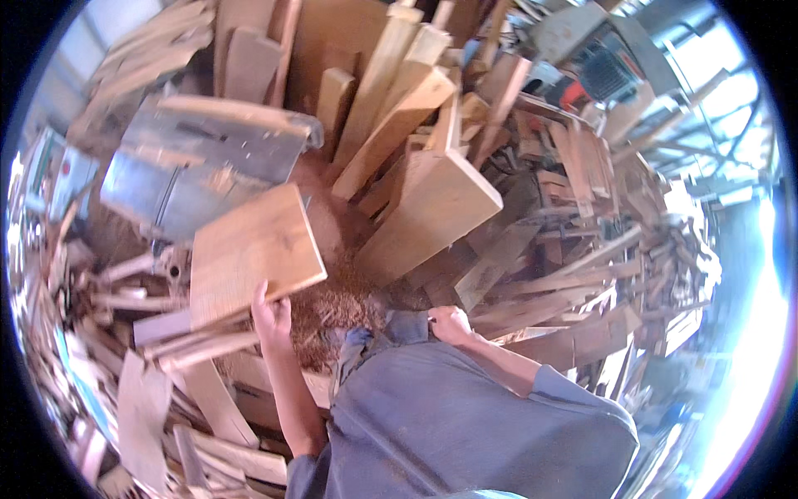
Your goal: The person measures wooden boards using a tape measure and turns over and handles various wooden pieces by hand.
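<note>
A flat, squarish wooden board is in my left hand, which grips its lower edge with the fingers. The board is tilted beside a grey metal machine table. My right hand is near my waist, its fingers curled closed next to the hem of my grey shirt. Whatever it may hold there is hidden. Ahead of me a wide pale plank leans out from a stack of upright timber.
Wood shavings cover the floor by my feet. Loose offcuts are heaped on the left, and a large pile of scrap boards lies on the right. A machine with a dark finned motor stands at the far right.
</note>
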{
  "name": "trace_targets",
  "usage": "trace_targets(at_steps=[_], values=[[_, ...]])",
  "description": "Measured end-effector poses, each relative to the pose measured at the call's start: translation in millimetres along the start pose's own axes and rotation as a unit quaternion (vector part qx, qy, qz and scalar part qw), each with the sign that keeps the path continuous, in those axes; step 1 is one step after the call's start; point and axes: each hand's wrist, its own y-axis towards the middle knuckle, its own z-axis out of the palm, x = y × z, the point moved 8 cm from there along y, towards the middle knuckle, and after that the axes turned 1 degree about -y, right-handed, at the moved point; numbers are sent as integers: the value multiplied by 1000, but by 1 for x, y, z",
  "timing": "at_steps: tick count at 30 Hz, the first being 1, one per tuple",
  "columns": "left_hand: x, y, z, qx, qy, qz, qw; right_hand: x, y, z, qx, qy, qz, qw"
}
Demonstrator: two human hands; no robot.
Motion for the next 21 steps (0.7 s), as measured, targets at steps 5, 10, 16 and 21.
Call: trace_targets(at_steps=[5,10,16,21], values=[[1,-8,19,-33,-59,23,997,-11,-12,-9,-86,-20,75,993],[-8,-9,21,-17,-86,61,994,-42,14,49,114,-58,160,979],[-26,-17,35,12,-58,89,994,-8,27,29,102,79,-52,990],[-20,-81,41,0,-15,83,996,12,45,11,183,95,-40,978]])
